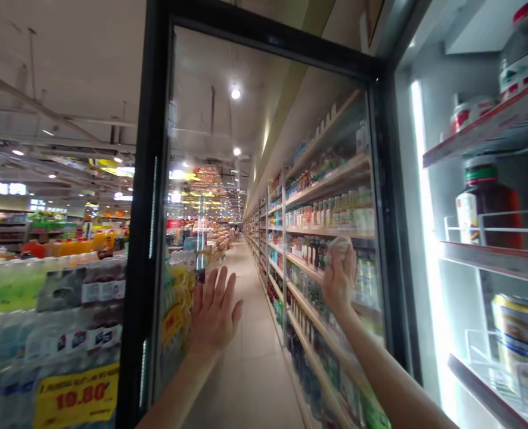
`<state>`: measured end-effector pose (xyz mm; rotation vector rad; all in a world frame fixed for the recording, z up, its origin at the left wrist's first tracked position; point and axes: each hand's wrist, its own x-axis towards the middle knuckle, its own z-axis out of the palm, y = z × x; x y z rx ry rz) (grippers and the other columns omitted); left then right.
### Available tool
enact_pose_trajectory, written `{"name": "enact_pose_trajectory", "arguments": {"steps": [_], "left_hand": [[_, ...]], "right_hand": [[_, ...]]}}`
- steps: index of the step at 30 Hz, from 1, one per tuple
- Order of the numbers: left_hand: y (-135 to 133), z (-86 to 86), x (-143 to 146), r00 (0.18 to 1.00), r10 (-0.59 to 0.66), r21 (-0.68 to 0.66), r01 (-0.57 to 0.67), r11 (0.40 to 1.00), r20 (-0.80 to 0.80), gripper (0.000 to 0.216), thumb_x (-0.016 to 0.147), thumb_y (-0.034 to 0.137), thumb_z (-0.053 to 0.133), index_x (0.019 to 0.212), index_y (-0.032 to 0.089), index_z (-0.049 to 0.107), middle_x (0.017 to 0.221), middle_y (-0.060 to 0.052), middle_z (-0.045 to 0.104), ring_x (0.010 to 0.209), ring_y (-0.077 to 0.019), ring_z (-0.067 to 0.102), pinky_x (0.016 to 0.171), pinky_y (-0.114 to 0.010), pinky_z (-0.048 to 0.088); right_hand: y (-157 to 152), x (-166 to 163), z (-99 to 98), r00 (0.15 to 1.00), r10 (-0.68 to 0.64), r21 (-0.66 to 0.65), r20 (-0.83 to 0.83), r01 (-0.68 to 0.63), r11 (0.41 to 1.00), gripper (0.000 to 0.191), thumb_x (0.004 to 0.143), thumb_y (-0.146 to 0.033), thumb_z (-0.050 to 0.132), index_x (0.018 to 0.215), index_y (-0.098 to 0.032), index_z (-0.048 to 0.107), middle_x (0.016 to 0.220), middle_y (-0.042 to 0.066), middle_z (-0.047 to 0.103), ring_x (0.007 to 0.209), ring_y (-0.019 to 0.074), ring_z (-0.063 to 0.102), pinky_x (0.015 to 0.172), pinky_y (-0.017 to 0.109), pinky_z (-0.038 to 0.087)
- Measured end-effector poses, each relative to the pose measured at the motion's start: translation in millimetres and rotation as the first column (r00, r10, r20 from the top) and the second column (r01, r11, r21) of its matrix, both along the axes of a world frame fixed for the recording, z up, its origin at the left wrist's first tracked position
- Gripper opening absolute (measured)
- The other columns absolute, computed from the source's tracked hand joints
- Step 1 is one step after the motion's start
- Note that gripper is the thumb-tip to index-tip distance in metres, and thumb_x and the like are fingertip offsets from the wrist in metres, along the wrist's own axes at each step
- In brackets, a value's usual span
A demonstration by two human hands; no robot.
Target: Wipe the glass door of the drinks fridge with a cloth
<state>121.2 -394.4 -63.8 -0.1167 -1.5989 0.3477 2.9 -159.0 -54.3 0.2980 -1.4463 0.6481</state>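
A glass door in a black frame stands swung out from a lit drinks fridge. My left hand is laid toward the lower left part of the pane, palm forward, fingers stretched and apart, with nothing in it. Toward the right side of the glass, my right hand has its fingers wrapped around a crumpled whitish cloth. The cloth appears pressed to the pane; its lower part is hidden by the fingers.
At right, the fridge shelves carry bottles and a large can. Left of the door are stacked bottle packs with a yellow price sign. Through the glass, long shelves of bottles line an aisle floor.
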Motion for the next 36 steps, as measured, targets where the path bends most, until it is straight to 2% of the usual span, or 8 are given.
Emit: {"name": "enact_pose_trajectory", "arguments": {"steps": [2, 7, 12, 17, 22, 28, 33, 36], "left_hand": [[0, 0.1, -1, 1.0, -0.001, -0.005, 0.0, 1.0, -0.009, 0.065, 0.086, 0.026, 0.046, 0.144, 0.017, 0.017, 0.142, -0.013, 0.035, 0.138, -0.0238, 0.014, 0.112, -0.046, 0.014], [-1, 0.0, -2, 1.0, 0.01, -0.006, -0.01, 1.0, -0.007, 0.065, 0.087, 0.027, 0.045, 0.144, 0.015, 0.016, 0.142, -0.015, 0.035, 0.139, -0.0239, 0.014, 0.112, -0.047, 0.015], [1, 0.1, 1, 1.0, 0.009, 0.011, -0.009, 1.0, 0.013, 0.065, 0.087, 0.026, 0.045, 0.144, 0.016, 0.015, 0.142, -0.013, 0.035, 0.138, -0.0245, 0.013, 0.112, -0.047, 0.014], [3, -0.2, 3, 0.999, -0.005, 0.027, 0.004, 1.0, 0.032, 0.064, 0.088, 0.028, 0.043, 0.144, 0.017, 0.014, 0.143, -0.012, 0.034, 0.138, -0.0241, 0.016, 0.112, -0.046, 0.013], [3, -0.8, 3, 0.999, -0.019, 0.04, 0.018, 0.999, 0.035, 0.066, 0.088, 0.028, 0.044, 0.144, 0.019, 0.01, 0.144, -0.011, 0.032, 0.137, -0.0248, 0.019, 0.112, -0.047, 0.015], [2, -0.6, 1, 1.0, 0.003, 0.017, -0.003, 1.0, 0.016, 0.065, 0.088, 0.028, 0.045, 0.144, 0.017, 0.013, 0.143, -0.013, 0.034, 0.138, -0.0243, 0.015, 0.111, -0.047, 0.016], [4, -0.1, 0, 1.0, -0.005, 0.018, 0.004, 1.0, 0.024, 0.067, 0.087, 0.027, 0.047, 0.144, 0.017, 0.014, 0.144, -0.014, 0.032, 0.138, -0.0249, 0.015, 0.111, -0.047, 0.016], [4, 0.0, 0, 1.0, -0.007, 0.019, 0.006, 1.0, 0.025, 0.067, 0.086, 0.027, 0.047, 0.144, 0.017, 0.015, 0.144, -0.014, 0.031, 0.138, -0.025, 0.016, 0.111, -0.047, 0.015]], "right_hand": [[-2, 2, -1.6, 1.0, -0.004, -0.052, 0.015, 0.005, 0.999, 0.05, 0.087, -0.022, 0.036, 0.137, -0.023, 0.038, 0.15, 0.012, 0.023, 0.137, 0.0321, 0.022, 0.102, 0.058, 0.028], [-27, 17, -11.1, 0.994, 0.096, 0.446, -0.053, -0.063, 0.893, 0.049, 0.083, -0.02, 0.043, 0.13, -0.034, 0.046, 0.149, 0.002, 0.028, 0.137, 0.0269, 0.024, 0.109, 0.052, 0.02], [-17, 10, 7.1, 0.999, 0.033, -0.102, 0.036, -0.029, 0.994, 0.05, 0.087, -0.023, 0.034, 0.137, -0.024, 0.038, 0.15, 0.012, 0.024, 0.136, 0.0322, 0.024, 0.102, 0.058, 0.027], [-12, 6, 3.5, 0.993, 0.101, 0.404, -0.055, -0.07, 0.912, 0.047, 0.084, -0.022, 0.042, 0.13, -0.034, 0.047, 0.146, 0.004, 0.032, 0.136, 0.0263, 0.026, 0.109, 0.051, 0.021], [12, -8, 16.3, 0.998, 0.035, -0.197, 0.045, -0.026, 0.98, 0.049, 0.087, -0.026, 0.032, 0.135, -0.022, 0.041, 0.147, 0.014, 0.028, 0.135, 0.0311, 0.025, 0.101, 0.058, 0.028], [12, -5, 6.5, 0.998, 0.057, 0.355, -0.009, -0.05, 0.933, 0.045, 0.084, -0.022, 0.041, 0.127, -0.03, 0.05, 0.146, 0.006, 0.033, 0.136, 0.0255, 0.027, 0.108, 0.052, 0.02], [49, -22, 50.0, 0.981, 0.056, -0.293, 0.187, 0.002, 0.956, 0.05, 0.084, -0.023, 0.032, 0.131, -0.017, 0.046, 0.146, 0.016, 0.029, 0.134, 0.0327, 0.027, 0.1, 0.061, 0.026], [27, -10, 56.2, 0.993, 0.05, -0.084, 0.103, -0.041, 0.996, 0.049, 0.085, -0.024, 0.033, 0.132, -0.024, 0.046, 0.147, 0.01, 0.03, 0.135, 0.0295, 0.026, 0.103, 0.057, 0.026]]}}
